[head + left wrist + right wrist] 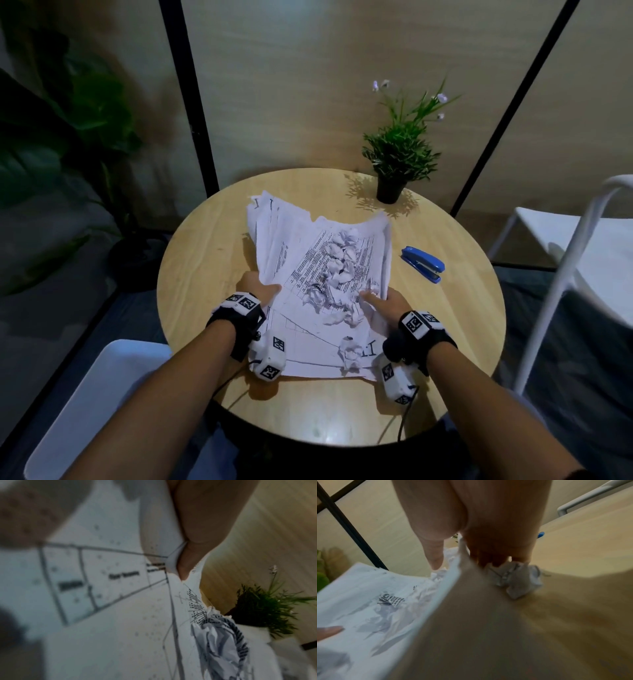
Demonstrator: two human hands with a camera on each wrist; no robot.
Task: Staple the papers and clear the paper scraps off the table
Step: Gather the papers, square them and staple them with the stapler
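Hands (260, 291) on printed papers (301, 260), text unreadable

The papers (298, 260), heaped with scraps (337, 274), fill the middle of the worktop (205, 260). Bare wood lies open along the left rim and the near edge. On the right a stapler (423, 263) narrows the way, with open wood around it. A potted plant (399, 161) blocks the far right edge. One scrap (520, 580) lies under the papers' raised right edge.

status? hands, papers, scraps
Left hand and right hand grip the papers, cupped. Paper scraps piled on top. Stapler idle on table.
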